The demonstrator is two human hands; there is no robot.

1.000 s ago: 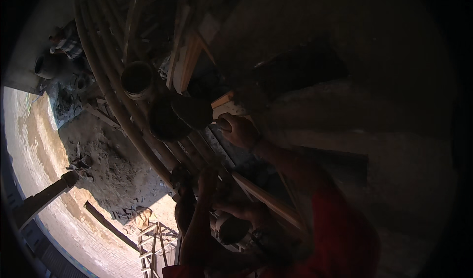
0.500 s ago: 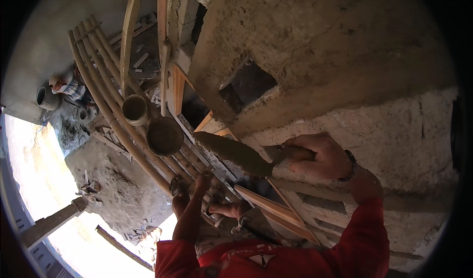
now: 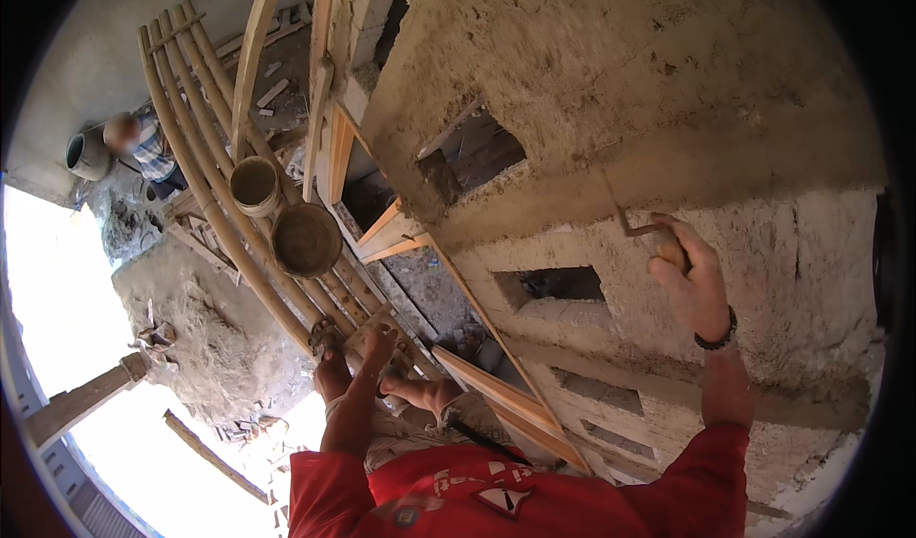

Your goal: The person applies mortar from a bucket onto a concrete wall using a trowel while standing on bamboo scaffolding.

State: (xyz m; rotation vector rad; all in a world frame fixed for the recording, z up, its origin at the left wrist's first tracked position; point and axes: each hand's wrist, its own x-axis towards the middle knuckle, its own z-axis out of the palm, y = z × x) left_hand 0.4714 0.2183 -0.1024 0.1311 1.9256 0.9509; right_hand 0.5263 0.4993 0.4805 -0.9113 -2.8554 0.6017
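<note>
My right hand [image 3: 695,276] is wrapped round the wooden handle of a trowel [image 3: 628,225]. The blade shows almost edge-on, up against the wet mortar band on the rough wall [image 3: 754,261]. My left hand [image 3: 380,341] hangs low over the pole scaffold, its fingers curled. A pale, flat strip shows at its fingers, and I cannot make out what that is. Ahead of the left hand, a round pan [image 3: 306,240] with mortar-coloured contents rests on the poles, and a bucket [image 3: 255,187] stands beside it.
I stand on a scaffold of long wooden poles [image 3: 215,216], with the ground far below. Square openings [image 3: 474,153] pierce the wall. Wooden frames [image 3: 506,393] lie along its foot. Below at the left, another person [image 3: 151,152] is near a grey barrel [image 3: 89,156].
The trowel, earlier loaded with mortar and held broadside over the scaffold, has swung up and right to the wall. My right hand rose with it; my left stays low.
</note>
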